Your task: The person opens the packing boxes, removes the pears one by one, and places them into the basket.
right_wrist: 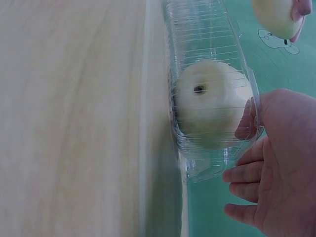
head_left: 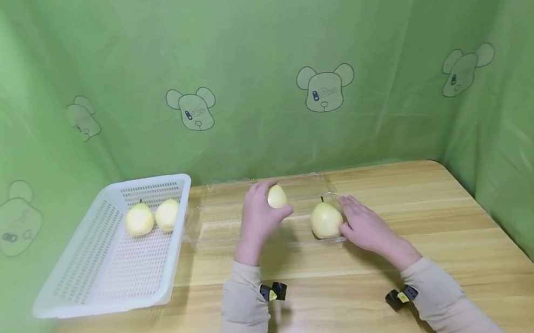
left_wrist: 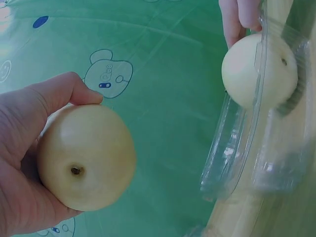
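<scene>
Thumb and fingers of my left hand (head_left: 259, 217) curl round a pale yellow pear (head_left: 277, 196), held above the clear plastic container (head_left: 225, 230); the left wrist view shows that pear (left_wrist: 89, 158) clear of the container (left_wrist: 222, 148). A second pear (head_left: 326, 220) sits in the container's right end, stem up in the head view. Beside it is my right hand (head_left: 370, 227), its fingers fairly straight. In the right wrist view the right hand (right_wrist: 281, 163) has its thumb at the container wall next to the pear (right_wrist: 212, 103), and its other fingers extend along the container's end.
On the left of the wooden table (head_left: 339, 300) stands a white perforated basket (head_left: 170, 263) with two pears, one (head_left: 139, 219) beside the other (head_left: 167, 215). The container's transparent lid part (head_left: 288, 183) lies toward the back. A green curtain (head_left: 253, 37) with bear-like drawings surrounds the table.
</scene>
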`<action>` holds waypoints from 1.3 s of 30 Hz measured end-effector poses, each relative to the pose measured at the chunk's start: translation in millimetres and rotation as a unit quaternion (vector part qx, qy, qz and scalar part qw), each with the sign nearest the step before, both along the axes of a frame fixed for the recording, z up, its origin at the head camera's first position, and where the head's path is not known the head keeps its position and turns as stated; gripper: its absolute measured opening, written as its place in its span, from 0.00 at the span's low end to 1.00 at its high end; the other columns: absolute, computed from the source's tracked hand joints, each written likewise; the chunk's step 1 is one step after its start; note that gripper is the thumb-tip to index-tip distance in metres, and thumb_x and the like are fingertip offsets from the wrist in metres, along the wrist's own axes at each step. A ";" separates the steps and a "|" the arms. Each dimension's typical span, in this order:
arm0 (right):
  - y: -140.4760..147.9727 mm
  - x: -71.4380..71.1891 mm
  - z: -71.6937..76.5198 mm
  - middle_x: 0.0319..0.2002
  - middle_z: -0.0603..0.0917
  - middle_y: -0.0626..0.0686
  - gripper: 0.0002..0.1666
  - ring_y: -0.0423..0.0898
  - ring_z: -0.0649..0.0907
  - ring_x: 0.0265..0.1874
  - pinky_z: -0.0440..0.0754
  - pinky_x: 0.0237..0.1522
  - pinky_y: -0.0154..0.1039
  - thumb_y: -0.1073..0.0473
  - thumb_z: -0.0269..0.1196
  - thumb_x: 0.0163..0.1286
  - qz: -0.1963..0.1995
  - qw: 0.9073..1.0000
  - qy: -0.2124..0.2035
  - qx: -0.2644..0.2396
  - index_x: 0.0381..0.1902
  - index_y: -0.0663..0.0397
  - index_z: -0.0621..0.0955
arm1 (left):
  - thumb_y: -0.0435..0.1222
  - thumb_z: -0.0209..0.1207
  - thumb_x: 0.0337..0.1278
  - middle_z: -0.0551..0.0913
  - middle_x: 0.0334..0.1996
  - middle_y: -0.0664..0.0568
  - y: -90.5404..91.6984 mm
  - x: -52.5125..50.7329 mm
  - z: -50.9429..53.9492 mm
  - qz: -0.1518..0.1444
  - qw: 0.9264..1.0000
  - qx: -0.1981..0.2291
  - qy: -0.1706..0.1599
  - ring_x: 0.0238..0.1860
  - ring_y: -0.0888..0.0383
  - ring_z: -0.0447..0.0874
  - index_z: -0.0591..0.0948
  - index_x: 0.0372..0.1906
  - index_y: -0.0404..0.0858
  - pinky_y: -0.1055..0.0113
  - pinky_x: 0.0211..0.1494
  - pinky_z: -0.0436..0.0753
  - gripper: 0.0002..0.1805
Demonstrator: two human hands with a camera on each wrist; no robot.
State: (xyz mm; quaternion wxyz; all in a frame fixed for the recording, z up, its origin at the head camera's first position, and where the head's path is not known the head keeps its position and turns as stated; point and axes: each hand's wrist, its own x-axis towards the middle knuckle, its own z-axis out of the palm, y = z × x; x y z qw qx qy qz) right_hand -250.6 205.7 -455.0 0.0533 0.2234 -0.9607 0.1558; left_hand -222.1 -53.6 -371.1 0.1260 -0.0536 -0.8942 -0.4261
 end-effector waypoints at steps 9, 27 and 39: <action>0.0 0.6 1.1 0.71 0.60 0.72 0.39 0.69 0.59 0.72 0.58 0.74 0.61 0.56 0.52 0.68 -0.002 1.000 -0.001 -0.002 0.70 0.75 0.59 | 0.36 0.71 0.39 0.75 0.60 0.42 -14.1 2.0 1.6 0.024 1.000 -0.009 -0.005 0.55 0.44 0.75 0.75 0.63 0.42 0.52 0.46 0.84 0.38; 0.6 0.8 1.0 0.72 0.59 0.72 0.40 0.69 0.59 0.72 0.58 0.74 0.61 0.56 0.52 0.68 -0.003 1.000 -0.005 -0.007 0.70 0.75 0.58 | 0.37 0.68 0.39 0.75 0.61 0.42 -42.5 6.5 11.9 0.063 0.998 -0.028 0.012 0.58 0.43 0.73 0.76 0.62 0.41 0.54 0.45 0.82 0.36; 0.8 -0.6 -0.8 0.71 0.60 0.72 0.40 0.69 0.59 0.72 0.58 0.74 0.60 0.56 0.52 0.68 -0.003 1.000 -0.004 -0.010 0.71 0.75 0.58 | 0.39 0.70 0.38 0.73 0.62 0.40 -69.8 8.4 28.7 0.086 0.995 -0.049 0.011 0.60 0.41 0.72 0.75 0.63 0.41 0.46 0.54 0.81 0.38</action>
